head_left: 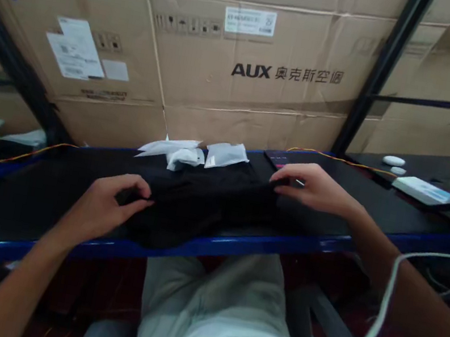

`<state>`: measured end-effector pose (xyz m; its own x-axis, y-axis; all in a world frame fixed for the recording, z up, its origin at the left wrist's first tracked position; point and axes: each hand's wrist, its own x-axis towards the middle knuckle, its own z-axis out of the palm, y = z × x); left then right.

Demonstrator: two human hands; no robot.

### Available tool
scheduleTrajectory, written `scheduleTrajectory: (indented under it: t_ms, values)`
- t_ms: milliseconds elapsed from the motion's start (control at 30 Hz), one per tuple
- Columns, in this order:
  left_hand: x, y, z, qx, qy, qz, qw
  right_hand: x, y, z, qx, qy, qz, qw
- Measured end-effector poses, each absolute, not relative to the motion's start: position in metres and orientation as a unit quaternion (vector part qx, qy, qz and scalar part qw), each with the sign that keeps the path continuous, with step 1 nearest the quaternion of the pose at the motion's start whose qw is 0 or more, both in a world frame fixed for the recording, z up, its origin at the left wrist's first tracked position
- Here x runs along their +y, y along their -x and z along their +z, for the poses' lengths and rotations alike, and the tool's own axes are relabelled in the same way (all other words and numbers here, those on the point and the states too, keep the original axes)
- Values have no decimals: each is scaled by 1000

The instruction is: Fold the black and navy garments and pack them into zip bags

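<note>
A black cloth (206,203) is stretched between my two hands, partly over the dark shelf top and hanging past its front edge. My left hand (111,201) pinches one end of it between thumb and fingers. At the other end, my right hand (308,185) pinches the cloth and holds that side slightly raised. Black on black, its outline is hard to make out, so I cannot tell what kind of cloth item it is. Just behind it lie several white packets (227,154), some crumpled.
Large cardboard boxes (262,100) form a wall behind the shelf. The shelf has a blue front edge (221,241) and dark uprights (379,73). A dark flat box (276,158) lies behind my right hand. A white cable (386,299) hangs at right, near my forearm. White items (420,189) sit far right.
</note>
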<state>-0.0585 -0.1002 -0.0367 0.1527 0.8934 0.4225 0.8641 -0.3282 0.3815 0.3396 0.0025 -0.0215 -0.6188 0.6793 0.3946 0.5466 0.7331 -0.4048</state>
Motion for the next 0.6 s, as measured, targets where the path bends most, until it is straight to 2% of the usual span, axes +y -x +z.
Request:
scheduleTrajectory:
  t_ms: [133, 233, 333, 500, 600]
  values:
    - [-121, 55, -32, 504, -794, 338, 37, 2, -350, -26, -877, 353, 123, 302]
    - [-141, 52, -32, 464, -846, 240, 109, -9, -359, -25, -906, 305, 183, 231]
    - [-150, 51, -35, 463, -858, 186, 127, -21, -357, -19, -918, 279, 214, 183]
    - [-124, 48, -49, 538, -810, 226, 57, -26, -304, -23, -916, 276, 152, 249]
    - [-107, 47, -59, 573, -802, 165, 6, -20, -270, -36, -940, 290, 121, 131]
